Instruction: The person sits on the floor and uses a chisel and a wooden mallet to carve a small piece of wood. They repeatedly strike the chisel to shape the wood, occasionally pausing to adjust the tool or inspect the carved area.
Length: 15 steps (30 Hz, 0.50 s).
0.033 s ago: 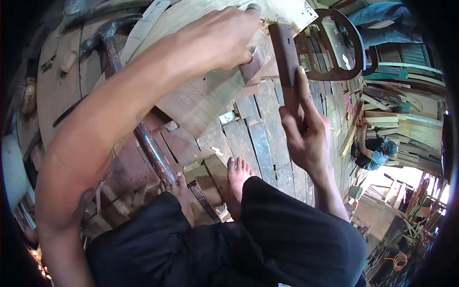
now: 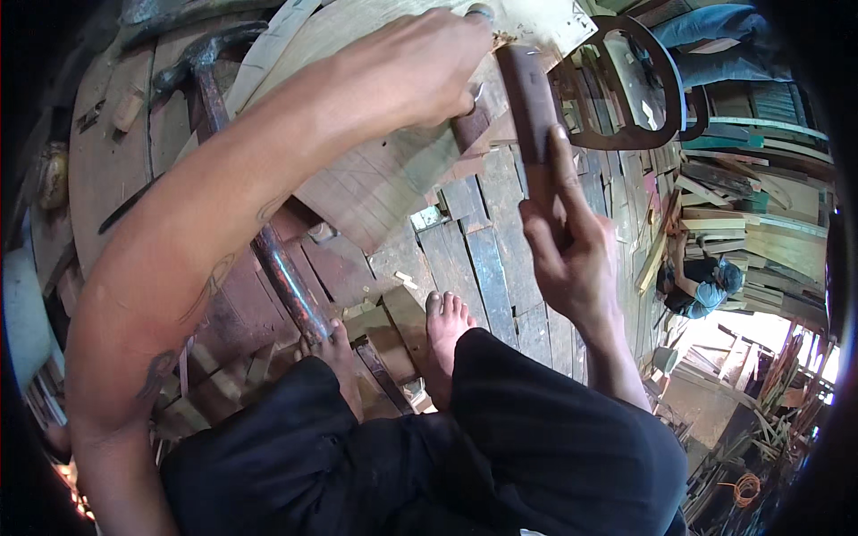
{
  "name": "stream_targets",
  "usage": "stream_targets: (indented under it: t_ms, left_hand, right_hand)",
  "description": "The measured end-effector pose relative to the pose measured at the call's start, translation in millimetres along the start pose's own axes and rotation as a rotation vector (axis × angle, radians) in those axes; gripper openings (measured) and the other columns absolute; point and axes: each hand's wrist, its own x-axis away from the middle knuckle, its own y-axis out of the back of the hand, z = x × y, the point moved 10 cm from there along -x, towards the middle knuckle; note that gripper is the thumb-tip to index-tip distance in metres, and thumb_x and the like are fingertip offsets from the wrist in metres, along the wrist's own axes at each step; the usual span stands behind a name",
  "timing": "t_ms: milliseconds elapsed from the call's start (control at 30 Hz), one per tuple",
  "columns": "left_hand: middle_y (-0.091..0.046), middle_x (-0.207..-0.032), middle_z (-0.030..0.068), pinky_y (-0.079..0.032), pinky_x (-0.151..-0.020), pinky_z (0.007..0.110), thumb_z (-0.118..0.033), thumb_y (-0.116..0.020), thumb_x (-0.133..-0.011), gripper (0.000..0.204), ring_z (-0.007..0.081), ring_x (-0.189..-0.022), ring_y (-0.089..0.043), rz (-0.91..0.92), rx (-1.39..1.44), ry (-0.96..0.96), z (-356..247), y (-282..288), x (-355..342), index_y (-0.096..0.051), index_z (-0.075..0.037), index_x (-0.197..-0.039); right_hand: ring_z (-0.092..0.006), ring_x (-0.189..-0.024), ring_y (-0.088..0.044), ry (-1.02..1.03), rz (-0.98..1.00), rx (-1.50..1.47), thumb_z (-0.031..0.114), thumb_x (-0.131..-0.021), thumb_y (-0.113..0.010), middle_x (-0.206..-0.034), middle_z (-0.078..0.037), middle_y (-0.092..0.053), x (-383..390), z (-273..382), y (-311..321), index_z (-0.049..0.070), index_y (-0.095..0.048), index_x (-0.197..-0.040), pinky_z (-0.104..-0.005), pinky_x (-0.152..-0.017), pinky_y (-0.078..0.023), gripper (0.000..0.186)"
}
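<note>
My left hand (image 2: 438, 67) is closed around a slim tool that looks like a chisel; its rounded grey end (image 2: 480, 11) pokes out past the fist, and most of it is hidden. Beneath that hand lies a pale wooden board (image 2: 366, 192) with pencil lines, with wood chips (image 2: 502, 39) at its far part. My right hand (image 2: 576, 255) grips a dark brown wooden bar (image 2: 529, 94), its index finger stretched along the side. The bar's far end is beside the chips, just right of my left fist.
A claw hammer (image 2: 204, 67) with a rusty metal handle lies under my left forearm, reaching to my left foot. A curved brown wooden frame (image 2: 639, 138) stands beyond the bar. Right: a crouching person (image 2: 702, 288), stacked planks (image 2: 786, 196); far right, someone's blue trousers (image 2: 715, 36).
The brown bar has tilted slightly and its far end has shifted a little left. My left hand has moved very slightly right.
</note>
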Motion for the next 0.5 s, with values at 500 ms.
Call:
stream_targets:
  t_ms: [500]
  left_hand:
    - [-0.066, -0.088, 0.0303, -0.055, -0.076, 0.050, -0.006, -0.078, -0.083, 0.039, 0.0468, -0.089, -0.069, -0.469, -0.487, -0.377, -38.6, 11.2, 3.7, -0.052, 0.010, -0.108]
  right_hand:
    - [-0.0411, -0.068, -0.072, 0.039, 0.094, 0.160, 0.014, -0.090, -0.069, -0.081, -0.023, -0.073, 10.1, -4.3, -9.2, 0.023, -0.034, -0.164, -0.0486, -0.066, -0.057, 0.082]
